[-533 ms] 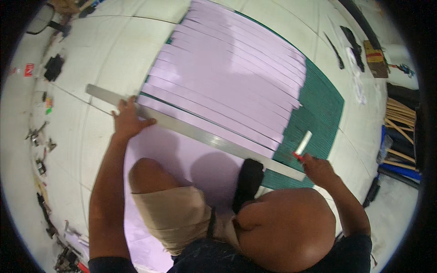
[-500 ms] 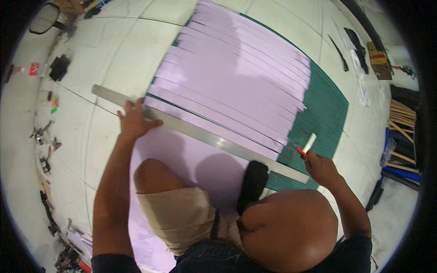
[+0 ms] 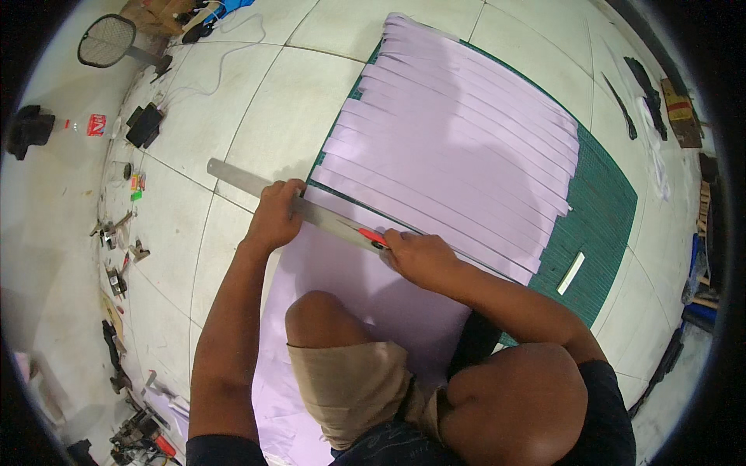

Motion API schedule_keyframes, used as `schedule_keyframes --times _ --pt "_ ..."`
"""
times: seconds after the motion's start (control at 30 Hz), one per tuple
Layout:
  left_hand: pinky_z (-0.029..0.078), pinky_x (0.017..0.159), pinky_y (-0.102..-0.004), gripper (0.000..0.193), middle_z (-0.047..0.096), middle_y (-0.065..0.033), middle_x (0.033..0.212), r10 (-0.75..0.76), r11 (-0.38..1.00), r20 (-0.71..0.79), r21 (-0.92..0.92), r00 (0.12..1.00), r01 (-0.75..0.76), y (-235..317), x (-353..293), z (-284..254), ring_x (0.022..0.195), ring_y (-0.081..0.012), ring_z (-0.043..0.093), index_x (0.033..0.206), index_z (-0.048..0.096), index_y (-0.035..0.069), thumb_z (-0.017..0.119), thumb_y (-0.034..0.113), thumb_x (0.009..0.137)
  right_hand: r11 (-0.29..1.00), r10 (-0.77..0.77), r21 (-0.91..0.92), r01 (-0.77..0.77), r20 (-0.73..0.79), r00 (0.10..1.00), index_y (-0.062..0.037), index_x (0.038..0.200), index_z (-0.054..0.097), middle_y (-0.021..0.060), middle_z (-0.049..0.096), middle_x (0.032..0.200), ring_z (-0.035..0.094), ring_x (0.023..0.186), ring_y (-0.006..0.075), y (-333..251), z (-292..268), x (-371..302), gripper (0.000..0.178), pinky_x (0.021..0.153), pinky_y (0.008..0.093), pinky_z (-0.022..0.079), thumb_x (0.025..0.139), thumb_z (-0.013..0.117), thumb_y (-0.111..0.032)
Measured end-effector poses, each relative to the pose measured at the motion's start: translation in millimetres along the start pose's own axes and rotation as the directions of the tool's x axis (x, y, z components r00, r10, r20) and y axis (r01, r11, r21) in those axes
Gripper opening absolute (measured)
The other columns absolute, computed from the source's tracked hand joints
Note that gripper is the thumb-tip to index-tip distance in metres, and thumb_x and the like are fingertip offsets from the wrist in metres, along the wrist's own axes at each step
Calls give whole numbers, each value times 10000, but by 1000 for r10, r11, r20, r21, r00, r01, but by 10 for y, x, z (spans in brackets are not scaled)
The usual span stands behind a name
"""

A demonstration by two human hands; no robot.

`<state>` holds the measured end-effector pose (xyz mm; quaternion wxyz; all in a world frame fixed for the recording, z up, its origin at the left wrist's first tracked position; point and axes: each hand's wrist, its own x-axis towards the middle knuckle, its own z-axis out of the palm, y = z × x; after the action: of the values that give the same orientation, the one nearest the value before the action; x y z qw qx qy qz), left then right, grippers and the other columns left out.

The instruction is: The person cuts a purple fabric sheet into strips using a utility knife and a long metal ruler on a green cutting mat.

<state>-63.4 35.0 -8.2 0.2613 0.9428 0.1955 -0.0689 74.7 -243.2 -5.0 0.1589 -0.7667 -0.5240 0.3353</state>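
A long metal ruler (image 3: 326, 221) lies slantwise over a large lilac sheet (image 3: 350, 272), its far left end sticking out past the sheet onto the tiles. My left hand (image 3: 276, 217) is closed over the ruler near the sheet's left edge, fingers bunched together. In my right hand (image 3: 423, 259) is a red utility knife (image 3: 373, 236), held above the ruler's middle and pointing left. Whether its tip touches anything cannot be made out. Beyond the ruler, lilac strips (image 3: 466, 147) lie side by side on a green cutting mat (image 3: 602, 210).
A small white bar (image 3: 571, 273) lies on the mat's right part. Tools and small parts (image 3: 116, 279) line the left wall, with a black box (image 3: 144, 126) and a mesh racket (image 3: 107, 40) farther off. A cardboard box (image 3: 681, 114) stands at the far right.
My right hand has moved left with the knife, from the ruler's right end to its middle. The white bar beside that hand now lies apart. My left hand's spread fingers have drawn together.
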Motion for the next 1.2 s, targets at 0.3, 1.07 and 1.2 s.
schedule_keyframes --times 0.3,1.07,1.2 --pt "481 987 -419 534 556 -161 1249 1 989 90 148 996 -14 -29 43 -67 1164 -356 533 1220 666 159 532 -91 767 999 -17 -50 16 -20 1000 15 1118 520 201 672 884 698 765 387 -370 123 647 240 628 503 566 928 497 -129" --pt "474 1008 -417 547 542 -164 1271 -63 991 97 127 993 50 -79 97 -57 1179 -350 531 1232 675 195 586 -84 770 992 123 -42 -117 210 970 -61 1174 537 186 706 924 704 876 372 -231 -370 193 254 707 510 554 930 511 -126" --pt "476 980 -420 525 575 -174 1209 -38 994 98 109 994 27 -27 135 -32 1175 -353 529 1217 680 182 589 -76 768 978 192 -130 -163 253 948 -56 1191 526 189 704 952 701 887 371 -50 -445 -287 271 716 514 551 931 507 -132"
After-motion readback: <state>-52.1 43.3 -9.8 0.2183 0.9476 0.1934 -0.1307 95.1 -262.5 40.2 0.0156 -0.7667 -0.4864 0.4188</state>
